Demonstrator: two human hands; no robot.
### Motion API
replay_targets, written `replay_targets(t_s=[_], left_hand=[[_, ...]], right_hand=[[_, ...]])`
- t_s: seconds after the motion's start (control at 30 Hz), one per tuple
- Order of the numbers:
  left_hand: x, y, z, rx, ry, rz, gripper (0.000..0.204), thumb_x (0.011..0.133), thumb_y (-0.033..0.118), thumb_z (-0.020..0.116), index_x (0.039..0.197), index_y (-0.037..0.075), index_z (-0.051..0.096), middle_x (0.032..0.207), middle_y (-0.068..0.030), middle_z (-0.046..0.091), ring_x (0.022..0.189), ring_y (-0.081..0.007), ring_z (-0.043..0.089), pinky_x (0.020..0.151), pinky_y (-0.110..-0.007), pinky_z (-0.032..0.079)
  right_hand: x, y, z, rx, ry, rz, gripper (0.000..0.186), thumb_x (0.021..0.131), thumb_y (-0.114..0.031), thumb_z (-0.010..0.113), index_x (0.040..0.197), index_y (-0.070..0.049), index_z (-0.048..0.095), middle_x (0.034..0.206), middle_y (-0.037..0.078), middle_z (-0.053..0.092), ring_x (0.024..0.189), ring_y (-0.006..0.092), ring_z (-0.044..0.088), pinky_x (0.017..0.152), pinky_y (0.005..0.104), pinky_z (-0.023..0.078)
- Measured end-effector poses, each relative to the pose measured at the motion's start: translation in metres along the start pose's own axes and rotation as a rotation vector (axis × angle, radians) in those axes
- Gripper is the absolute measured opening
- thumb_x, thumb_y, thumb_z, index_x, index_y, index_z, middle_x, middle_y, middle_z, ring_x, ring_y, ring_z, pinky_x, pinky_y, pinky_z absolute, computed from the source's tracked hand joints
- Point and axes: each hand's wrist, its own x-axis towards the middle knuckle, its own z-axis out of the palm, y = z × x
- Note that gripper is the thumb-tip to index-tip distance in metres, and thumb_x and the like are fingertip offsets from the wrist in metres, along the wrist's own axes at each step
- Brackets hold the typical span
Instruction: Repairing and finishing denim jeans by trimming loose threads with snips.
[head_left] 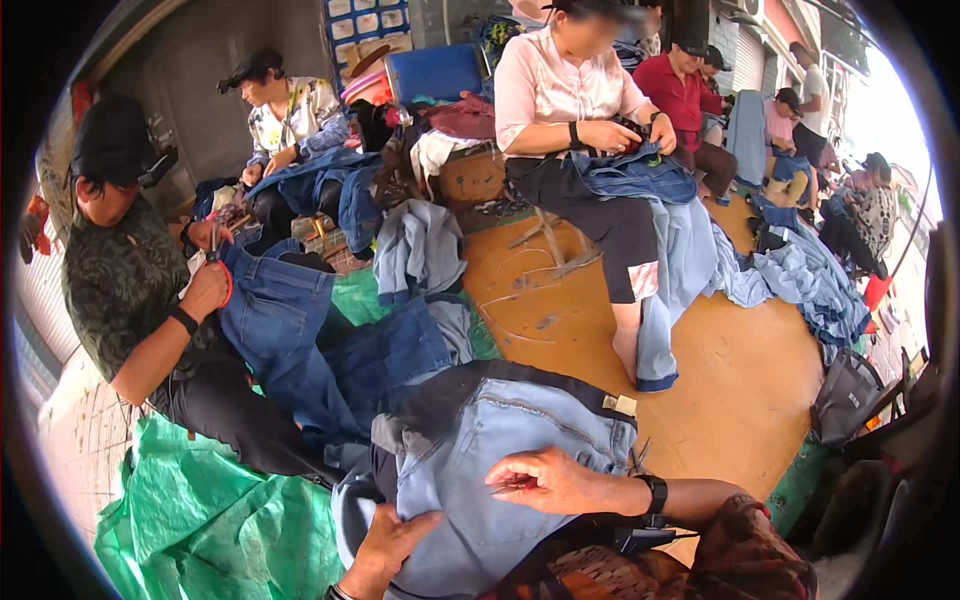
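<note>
A pair of light blue jeans (520, 425), apparently turned inside out, lies across my lap with its waistband and a pale label toward the right. My left hand (393, 545) grips the denim at the lower left, thumb on top and fingers partly hidden by the fold. Above the middle of the jeans is my right hand (545, 482), its fingers bent and drawn together. Whatever may be between those fingertips is too small to make out. A black watch band (654, 497) circles my right wrist.
A person at left holds red-handled scissors (226, 280) over blue jeans (270, 310). Another person sits ahead with denim (630, 178) on the lap. Green plastic sheeting (200, 510) lies lower left, an orange-brown board (740, 370) covers the floor, and a dark bag (848, 398) stands right.
</note>
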Motion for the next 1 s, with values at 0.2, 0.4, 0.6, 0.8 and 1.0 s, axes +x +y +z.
replay_targets(t_s=[0.2, 0.4, 0.6, 0.8, 1.0], left_hand=[[-0.003, -0.015, -0.008, -0.44, 0.075, -0.02, 0.027, 0.07, 0.0, 0.071, 0.096, -0.001, 0.068, 0.091, -0.0076, 0.069, 0.082, -0.0193, 0.065, 0.081, -0.03, 0.05], [0.006, -0.025, 0.014, -0.772, 0.022, -0.026, 0.052, 0.072, 0.0, 0.07, 0.121, 0.002, 0.055, 0.111, -0.0081, 0.064, 0.1, -0.0215, 0.061, 0.092, -0.035, 0.046], [0.003, -0.032, 0.024, -0.8, 0.104, -0.018, 0.043, 0.082, 0.018, 0.071, 0.119, 0.002, 0.056, 0.11, -0.0039, 0.062, 0.102, -0.0144, 0.056, 0.094, -0.03, 0.042], [0.006, -0.017, 0.026, -0.739, 0.035, 0.01, 0.045, 0.076, 0.009, 0.073, 0.117, 0.003, 0.057, 0.106, -0.0042, 0.063, 0.096, -0.0153, 0.059, 0.09, -0.031, 0.045], [0.006, -0.014, 0.026, -0.87, -0.004, -0.039, 0.046, 0.074, 0.001, 0.07, 0.118, 0.003, 0.056, 0.106, -0.0053, 0.064, 0.096, -0.0157, 0.06, 0.089, -0.03, 0.046]], right_hand=[[-0.003, 0.021, -0.011, -0.053, 0.018, 0.151, 0.02, 0.086, -0.016, 0.067, 0.101, -0.003, 0.062, 0.087, 0.002, 0.066, 0.072, 0.0042, 0.053, 0.064, 0.0206, 0.045], [-0.004, 0.022, -0.016, 0.166, 0.026, 0.149, 0.026, 0.085, -0.017, 0.069, 0.104, -0.002, 0.058, 0.074, -0.003, 0.053, 0.069, 0.0036, 0.046, 0.063, 0.0211, 0.042], [-0.003, 0.006, -0.018, 0.278, -0.099, 0.171, 0.036, 0.095, -0.031, 0.054, 0.119, -0.004, 0.051, 0.089, 0.002, 0.056, 0.081, 0.007, 0.053, 0.073, 0.0225, 0.044], [0.002, -0.002, -0.008, 0.105, -0.065, 0.105, 0.033, 0.088, -0.022, 0.064, 0.111, -0.002, 0.054, 0.095, 0.005, 0.059, 0.084, 0.0123, 0.059, 0.075, 0.0258, 0.047], [0.014, -0.01, 0.003, -0.223, -0.041, -0.048, 0.026, 0.077, -0.014, 0.074, 0.1, -0.005, 0.063, 0.095, 0.007, 0.062, 0.081, 0.0186, 0.062, 0.069, 0.0297, 0.051]])
